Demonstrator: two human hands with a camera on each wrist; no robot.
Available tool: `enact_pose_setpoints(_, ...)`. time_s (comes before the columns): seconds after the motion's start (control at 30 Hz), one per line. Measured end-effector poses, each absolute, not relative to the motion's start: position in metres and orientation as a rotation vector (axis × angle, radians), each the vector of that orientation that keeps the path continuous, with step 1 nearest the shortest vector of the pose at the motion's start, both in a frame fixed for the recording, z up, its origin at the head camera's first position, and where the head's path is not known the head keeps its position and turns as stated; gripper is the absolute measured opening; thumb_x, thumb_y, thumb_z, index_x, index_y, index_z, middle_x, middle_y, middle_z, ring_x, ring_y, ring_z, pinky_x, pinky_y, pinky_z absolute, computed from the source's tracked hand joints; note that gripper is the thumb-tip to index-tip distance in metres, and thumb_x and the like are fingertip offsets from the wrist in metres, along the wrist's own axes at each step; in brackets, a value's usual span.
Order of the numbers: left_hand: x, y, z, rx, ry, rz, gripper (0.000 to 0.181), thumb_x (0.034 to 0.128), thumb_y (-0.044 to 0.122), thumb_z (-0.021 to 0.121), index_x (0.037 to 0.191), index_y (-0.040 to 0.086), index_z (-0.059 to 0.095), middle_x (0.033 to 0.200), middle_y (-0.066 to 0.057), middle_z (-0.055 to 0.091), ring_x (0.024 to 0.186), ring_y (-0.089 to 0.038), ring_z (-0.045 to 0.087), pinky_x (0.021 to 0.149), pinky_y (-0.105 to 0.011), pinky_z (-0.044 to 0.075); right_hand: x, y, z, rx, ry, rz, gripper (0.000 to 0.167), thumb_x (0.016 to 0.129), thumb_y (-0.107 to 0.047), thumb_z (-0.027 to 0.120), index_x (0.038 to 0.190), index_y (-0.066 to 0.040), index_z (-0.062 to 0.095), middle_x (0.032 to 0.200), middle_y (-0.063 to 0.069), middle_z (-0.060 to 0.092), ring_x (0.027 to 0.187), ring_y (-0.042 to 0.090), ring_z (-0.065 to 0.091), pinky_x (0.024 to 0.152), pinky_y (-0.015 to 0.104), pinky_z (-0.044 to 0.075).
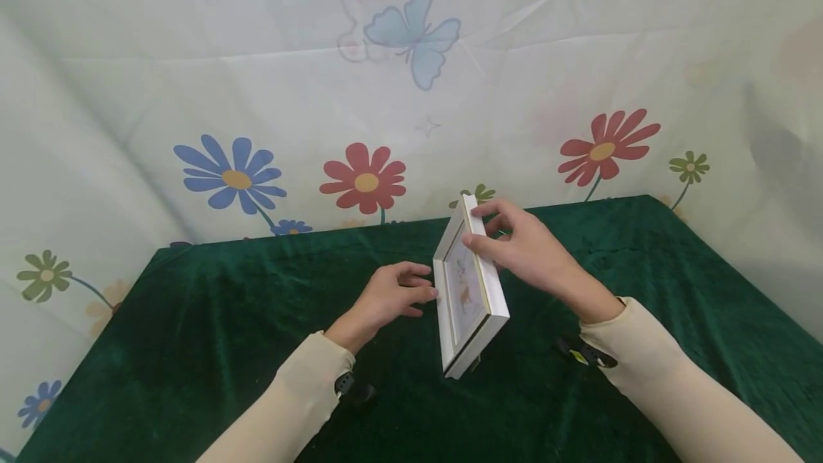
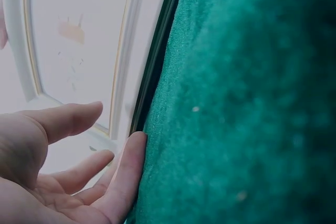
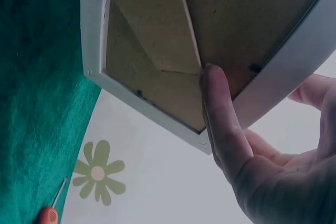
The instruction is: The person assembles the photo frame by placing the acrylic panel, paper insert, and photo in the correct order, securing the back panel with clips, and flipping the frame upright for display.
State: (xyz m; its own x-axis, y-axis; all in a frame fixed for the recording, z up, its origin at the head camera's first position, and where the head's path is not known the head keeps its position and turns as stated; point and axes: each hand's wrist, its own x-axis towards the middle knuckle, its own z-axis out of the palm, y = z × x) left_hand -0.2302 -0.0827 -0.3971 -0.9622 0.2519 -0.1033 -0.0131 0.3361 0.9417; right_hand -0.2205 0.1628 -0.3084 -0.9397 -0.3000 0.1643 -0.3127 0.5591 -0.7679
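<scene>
A white picture frame (image 1: pixel 472 291) with a thin gold inner line stands tilted over the green cloth. Faint drawings show on its picture (image 2: pixel 73 40). My right hand (image 1: pixel 524 245) grips its upper right edge, the thumb on one side and fingers on the other. From the right wrist, the brown backboard (image 3: pixel 236 19) and a flap-like stand (image 3: pixel 152 19) show, with one finger touching the stand's edge. My left hand (image 1: pixel 388 295) is at the frame's left edge, its thumb and fingers spread apart; whether the fingertips touch the frame I cannot tell for sure.
Dark green velvet cloth (image 1: pixel 257 327) covers the table. A pale curtain (image 1: pixel 270 98) with printed flowers and a butterfly hangs behind it. In the right wrist view, a tool with an orange-red handle (image 3: pixel 48 215) and thin metal shaft lies near the cloth's edge.
</scene>
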Motion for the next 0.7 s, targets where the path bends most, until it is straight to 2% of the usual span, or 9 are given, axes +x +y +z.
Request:
enact_pose_setpoints(0.1,-0.23,-0.082,-0.397,0.209,2.371,1.677,0.053,0.0988,0.02,0.079,0.145,0.005,0.059,0.127,-0.015,0.072,0.104,-0.03,0.074,0.089,-0.044,0.063,-0.221,0.164,-0.309,0.505,-2.756,1.384,0.057,0.102,-0.03,0.071,0.148,-0.004,0.049,0.129,0.025,0.062,0.096,0.035,0.072,0.079,0.047,0.065)
enact_pose_setpoints(0.4,-0.232,-0.085,-0.398,0.207,2.351,1.728,0.056,0.0989,0.017,0.079,0.148,0.004,0.056,0.123,-0.016,0.072,0.1,-0.03,0.075,0.084,-0.044,0.065,-0.226,0.167,-0.314,0.452,-2.714,1.449,0.051,0.103,-0.017,0.068,0.148,-0.002,0.05,0.123,0.025,0.064,0.09,0.032,0.073,0.077,0.039,0.065)
enact_pose_setpoints(0.53,-0.234,-0.087,-0.398,0.19,2.336,1.783,0.056,0.1016,0.017,0.075,0.152,0.006,0.052,0.122,-0.017,0.071,0.1,-0.031,0.076,0.082,-0.044,0.065,-0.23,0.168,-0.316,0.42,-2.71,1.508,0.05,0.104,-0.016,0.065,0.149,-0.001,0.049,0.122,0.024,0.067,0.094,0.032,0.073,0.083,0.04,0.064)
enact_pose_setpoints(0.7,-0.236,-0.087,-0.399,0.153,2.309,1.838,0.06,0.1035,0.018,0.073,0.156,0.009,0.046,0.126,-0.018,0.071,0.103,-0.033,0.076,0.082,-0.045,0.065,-0.234,0.17,-0.317,0.395,-2.705,1.593,0.052,0.104,-0.016,0.064,0.151,-0.002,0.046,0.125,0.024,0.068,0.101,0.035,0.071,0.093,0.048,0.062)
